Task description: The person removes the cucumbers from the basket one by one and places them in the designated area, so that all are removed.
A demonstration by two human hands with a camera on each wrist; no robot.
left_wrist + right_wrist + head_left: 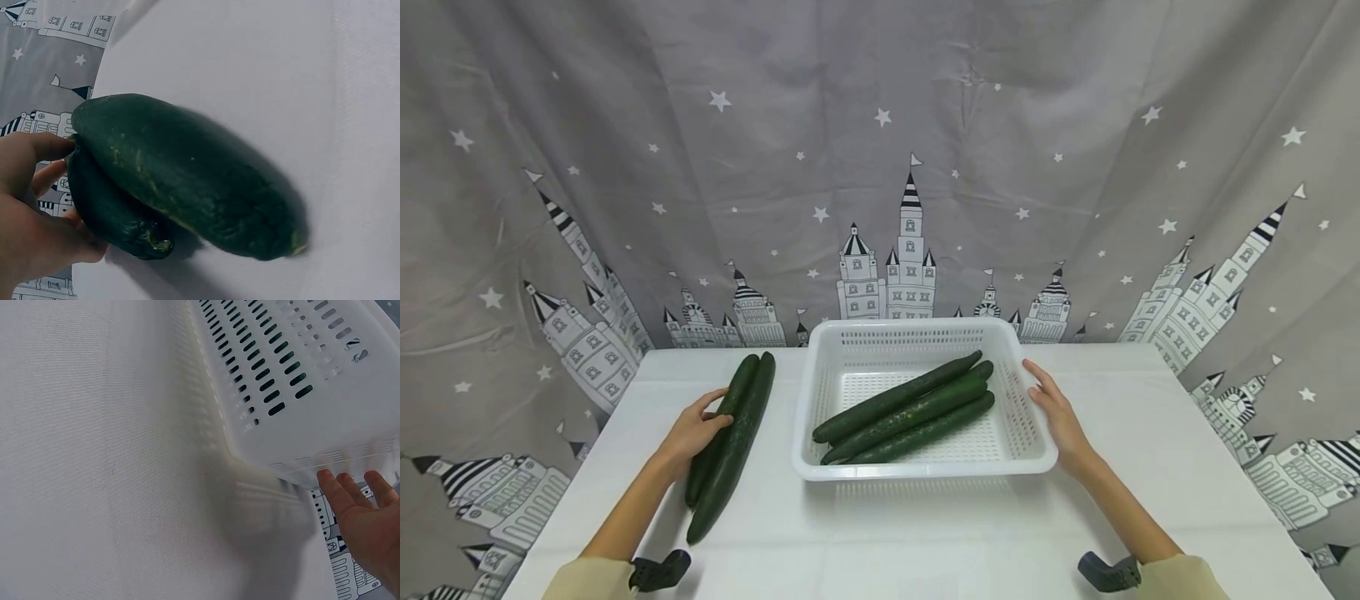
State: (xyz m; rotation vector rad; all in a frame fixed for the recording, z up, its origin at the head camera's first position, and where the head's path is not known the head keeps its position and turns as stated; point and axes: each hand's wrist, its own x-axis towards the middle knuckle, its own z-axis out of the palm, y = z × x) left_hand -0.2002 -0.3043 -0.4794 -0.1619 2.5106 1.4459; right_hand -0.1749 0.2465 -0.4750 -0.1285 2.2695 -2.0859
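My left hand grips the outer of two long dark green cucumbers, thumb and fingers around its sides. This gripped cucumber lies against the second cucumber, both slanting along the left part of the table. In the left wrist view, the gripped cucumber sits between finger and thumb, partly under the thicker-looking one. My right hand has its fingers extended against the right side of a white perforated plastic basket. Up close, its fingertips are at the basket's end wall.
Inside the basket, three cucumbers lie diagonally, side by side. A white cloth covers the table. Behind it hangs a grey curtain printed with castles and stars. Each wrist carries a small black device.
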